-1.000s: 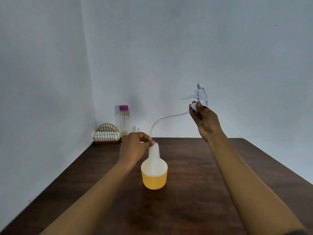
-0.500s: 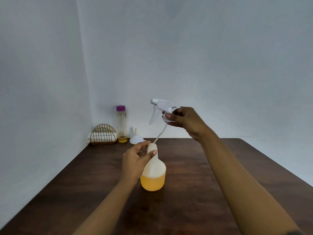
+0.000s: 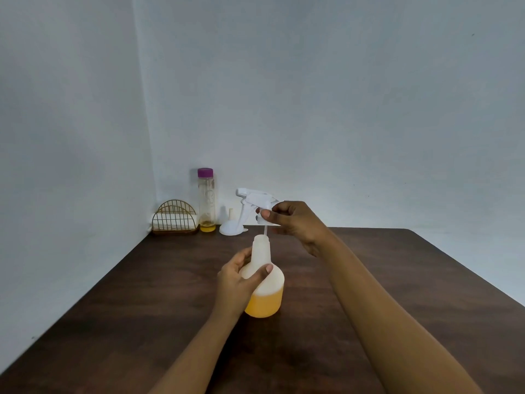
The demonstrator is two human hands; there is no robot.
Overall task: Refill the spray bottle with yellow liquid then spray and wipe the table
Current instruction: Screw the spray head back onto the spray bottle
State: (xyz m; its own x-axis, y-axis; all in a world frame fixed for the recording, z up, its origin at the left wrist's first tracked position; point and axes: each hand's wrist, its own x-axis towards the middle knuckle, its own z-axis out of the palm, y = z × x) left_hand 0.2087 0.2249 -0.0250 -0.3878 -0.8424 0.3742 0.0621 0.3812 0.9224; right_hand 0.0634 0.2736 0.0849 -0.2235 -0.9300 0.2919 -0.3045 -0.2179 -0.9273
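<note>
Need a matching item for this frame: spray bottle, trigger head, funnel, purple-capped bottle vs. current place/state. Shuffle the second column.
Things
1. spray bottle
2. trigger head
3. funnel
4. purple-capped bottle

States
A. upside down at the far edge of the table
B. nearly empty, a little yellow at the bottom
C. held above the neck by the right hand
D. gripped by the left hand, lower part yellow

Pairs: 1-D, 2-C, 3-A, 4-B

You get a single view, from the wide-angle camera on your head. It looks forward and slightly down along the table [image 3: 159, 308] toward the wall corner [image 3: 143, 109] at far left. The near table edge lies out of frame.
</note>
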